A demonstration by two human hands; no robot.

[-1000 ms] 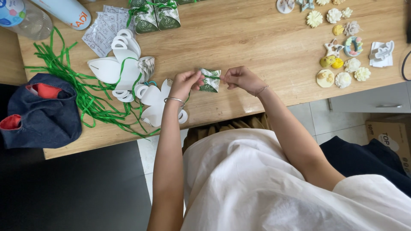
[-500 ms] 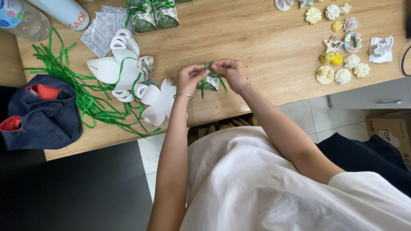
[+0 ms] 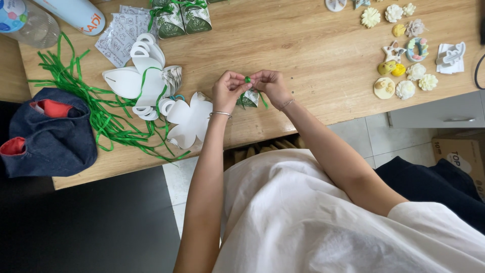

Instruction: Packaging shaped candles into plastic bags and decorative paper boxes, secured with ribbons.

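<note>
We see the left hand [image 3: 228, 91] and the right hand [image 3: 269, 86] meeting close to the near edge of the wooden tabletop [image 3: 303, 45], about midway along it. Both hands have their fingertips pinched narrow on a green ribbon [image 3: 247, 79], which sits right between the two thumbs. Directly beneath the fingers, touching them, lies a small green-patterned gift box [image 3: 249, 99], resting on the wood with ribbon ends trailing off its right side. Just left of the left hand lie flat white box blanks [image 3: 189, 119], and beyond them a loose heap of green ribbon strips [image 3: 103, 119] toward the left edge. Two finished boxes [image 3: 181, 17] stand at the far edge. Small moulded ornaments [image 3: 404, 65] sit toward the right edge, well apart.
</note>
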